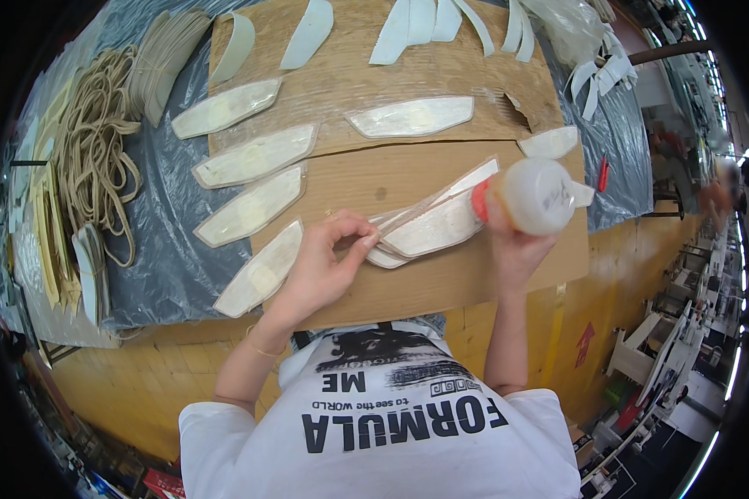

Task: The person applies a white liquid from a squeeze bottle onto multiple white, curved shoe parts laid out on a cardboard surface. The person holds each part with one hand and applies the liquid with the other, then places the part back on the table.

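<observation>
My left hand (331, 259) pinches the left end of a white curved panel (438, 228) with a tan edge, thumb against fingertips. Under and behind that panel lie more of the same kind, overlapping. Wrapped in the fingers of my right hand (518, 254) is a translucent white squeeze bottle (543, 196). It is tilted, its red cap (480, 201) toward the held panel's right end; the tip is not clearly visible. Similar panels, such as one low panel (262, 270) beside my left wrist, lie spread singly along the left and farther back.
Brown cardboard (374, 191) covers the table's middle, over dark plastic sheeting (171, 274). Pale blue-white curved strips (420, 21) lie along the far side. Tan cord (100, 125) and a bundle of beige strips (162, 66) sit at left. A red-handled tool (603, 173) rests at right.
</observation>
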Motion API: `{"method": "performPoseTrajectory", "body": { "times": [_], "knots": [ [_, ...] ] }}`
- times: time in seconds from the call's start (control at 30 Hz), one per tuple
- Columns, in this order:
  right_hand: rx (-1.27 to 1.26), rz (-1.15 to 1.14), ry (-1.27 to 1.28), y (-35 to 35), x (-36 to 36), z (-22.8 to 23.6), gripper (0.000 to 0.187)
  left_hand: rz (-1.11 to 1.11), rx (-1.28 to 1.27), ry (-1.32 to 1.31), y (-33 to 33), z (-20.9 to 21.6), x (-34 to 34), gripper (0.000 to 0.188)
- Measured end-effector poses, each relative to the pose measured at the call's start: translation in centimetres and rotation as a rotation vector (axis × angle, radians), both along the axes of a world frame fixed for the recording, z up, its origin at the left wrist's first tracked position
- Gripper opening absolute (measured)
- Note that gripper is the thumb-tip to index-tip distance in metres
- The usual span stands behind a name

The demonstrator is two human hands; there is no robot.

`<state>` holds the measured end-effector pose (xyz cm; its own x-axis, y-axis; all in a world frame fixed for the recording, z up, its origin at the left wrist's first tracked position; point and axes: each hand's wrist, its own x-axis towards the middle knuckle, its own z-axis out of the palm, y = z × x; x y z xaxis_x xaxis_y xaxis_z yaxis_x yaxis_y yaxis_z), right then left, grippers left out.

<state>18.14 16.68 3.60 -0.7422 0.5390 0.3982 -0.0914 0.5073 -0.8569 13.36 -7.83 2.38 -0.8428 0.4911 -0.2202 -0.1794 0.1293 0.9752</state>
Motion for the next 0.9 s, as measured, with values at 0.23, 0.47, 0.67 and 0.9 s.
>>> {"method": "performPoseTrajectory", "body": {
  "times": [0.23, 0.47, 0.67, 0.9],
  "knots": [
    [-0.064, -0.12, -0.052, 3.4, -1.8, -0.7, 0.045, 0.0, -0.041, -0.032, 0.1, 0.0, 0.0, 0.008],
    [0.128, -0.299, -0.097, 4.7, -2.4, 0.0, 0.049, -0.022, -0.072, 0.033, 0.1, 0.1, 0.1, 0.009],
    [0.415, 0.06, 0.089, 0.7, -1.2, 2.6, 0.057, -0.026, -0.081, 0.063, 0.1, 0.0, 0.1, 0.009],
    [0.145, 0.309, -0.081, -2.7, -1.4, 1.3, 0.066, 0.03, -0.062, 0.055, 0.1, -0.4, 0.6, 0.008]
  ]
}}
